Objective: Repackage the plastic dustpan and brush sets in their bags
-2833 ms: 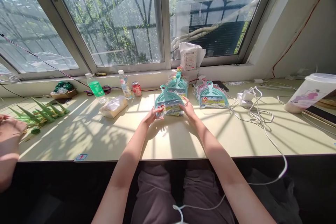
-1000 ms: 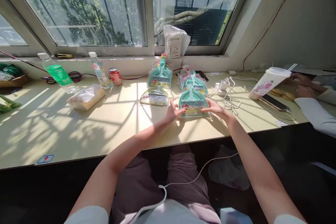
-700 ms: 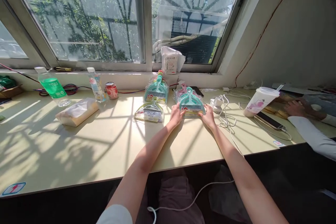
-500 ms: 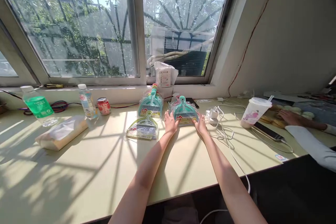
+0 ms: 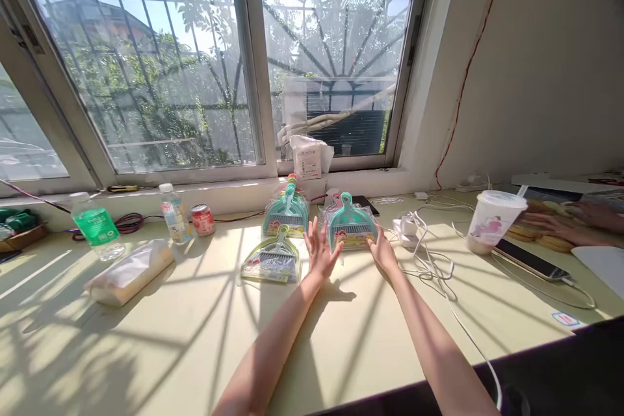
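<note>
A teal dustpan and brush set (image 5: 351, 229) in clear packaging lies at the middle of the table, with a pink one partly hidden behind it. My right hand (image 5: 384, 255) grips its right front corner, thumb in front. Just off its left side is my left hand (image 5: 322, 253), raised and open with the fingers spread. To the left, a yellow-green dustpan and brush set (image 5: 273, 261) lies flat in front of a stack of teal dustpan and brush sets (image 5: 286, 216).
A charger with white cables (image 5: 407, 231), a plastic cup (image 5: 492, 224) and a phone (image 5: 529, 260) are on the right. A co-worker's hands (image 5: 556, 224) are beyond them. Leftward stand a can (image 5: 202, 220), two bottles and a tissue pack (image 5: 131, 273).
My left hand has let go of the teal set's left side and lifted with fingers spread. My right hand stays at its corner. The view has tilted up slightly.
</note>
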`<control>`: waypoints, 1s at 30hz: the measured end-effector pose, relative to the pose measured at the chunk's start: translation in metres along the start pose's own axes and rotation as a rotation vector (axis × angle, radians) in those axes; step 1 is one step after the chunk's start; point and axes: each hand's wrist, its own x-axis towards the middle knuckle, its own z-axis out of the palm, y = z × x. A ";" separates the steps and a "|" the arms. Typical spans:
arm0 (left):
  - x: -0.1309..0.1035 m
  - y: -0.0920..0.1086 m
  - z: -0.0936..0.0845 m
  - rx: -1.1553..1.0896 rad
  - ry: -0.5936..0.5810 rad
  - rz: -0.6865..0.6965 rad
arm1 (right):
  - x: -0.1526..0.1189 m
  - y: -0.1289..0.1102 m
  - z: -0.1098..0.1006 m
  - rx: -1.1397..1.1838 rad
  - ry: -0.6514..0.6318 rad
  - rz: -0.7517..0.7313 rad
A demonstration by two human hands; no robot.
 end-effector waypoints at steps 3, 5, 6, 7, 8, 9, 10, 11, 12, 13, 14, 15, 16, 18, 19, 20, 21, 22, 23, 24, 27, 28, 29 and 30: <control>-0.026 -0.043 -0.046 0.161 0.025 0.229 | 0.000 0.001 0.001 0.052 0.032 -0.028; -0.046 -0.084 -0.087 0.258 0.025 0.144 | -0.001 0.002 0.002 0.047 0.041 -0.030; -0.058 -0.105 -0.108 0.286 -0.041 0.048 | -0.001 0.002 0.003 0.036 0.042 -0.030; -0.070 -0.125 -0.129 0.292 -0.149 -0.026 | -0.001 0.003 0.003 0.027 0.042 -0.030; -0.084 -0.142 -0.148 0.275 -0.215 -0.067 | -0.002 0.003 0.003 0.020 0.043 -0.031; -0.098 -0.156 -0.166 0.251 -0.257 -0.091 | -0.003 0.003 0.003 0.017 0.043 -0.037; -0.113 -0.167 -0.181 0.229 -0.272 -0.094 | -0.004 0.002 0.002 0.013 0.040 -0.044; -0.127 -0.175 -0.195 0.229 -0.259 -0.114 | -0.005 0.002 0.002 0.003 0.037 -0.045; -0.141 -0.181 -0.208 0.225 -0.245 -0.134 | -0.006 0.001 0.001 -0.015 0.033 -0.039; -0.153 -0.185 -0.219 0.212 -0.218 -0.162 | -0.007 0.001 0.001 -0.037 0.029 -0.031; -0.164 -0.189 -0.230 0.198 -0.174 -0.205 | -0.008 -0.001 0.000 -0.062 0.027 -0.022; -0.174 -0.192 -0.239 0.182 -0.119 -0.264 | -0.009 -0.002 -0.001 -0.086 0.026 -0.013; -0.181 -0.195 -0.247 0.164 -0.056 -0.335 | -0.010 -0.004 -0.001 -0.107 0.025 -0.005; -0.187 -0.199 -0.260 0.106 0.026 -0.474 | -0.013 -0.007 -0.001 -0.134 0.022 0.007; -0.187 -0.201 -0.265 0.056 0.031 -0.525 | -0.015 -0.008 -0.001 -0.140 0.018 0.014; -0.184 -0.201 -0.268 -0.004 0.016 -0.559 | -0.017 -0.008 -0.001 -0.140 0.014 0.018; -0.181 -0.200 -0.271 -0.062 -0.006 -0.578 | -0.019 -0.008 0.000 -0.133 0.009 0.022; -0.176 -0.198 -0.272 -0.106 -0.023 -0.587 | -0.021 -0.007 0.000 -0.121 0.003 0.025; -0.172 -0.195 -0.272 -0.125 -0.026 -0.596 | -0.022 -0.006 0.000 -0.108 -0.002 0.027; -0.167 -0.192 -0.273 -0.122 -0.024 -0.604 | -0.023 -0.004 0.000 -0.098 -0.003 0.031; -0.159 -0.184 -0.273 -0.119 -0.040 -0.647 | -0.021 0.003 -0.003 -0.092 0.022 0.007; -0.158 -0.183 -0.275 -0.133 -0.053 -0.673 | -0.018 0.006 -0.005 -0.100 0.034 -0.019; -0.159 -0.182 -0.276 -0.150 -0.066 -0.699 | -0.016 0.008 -0.006 -0.113 0.044 -0.048; -0.160 -0.181 -0.278 -0.168 -0.074 -0.724 | -0.012 0.010 -0.008 -0.129 0.051 -0.079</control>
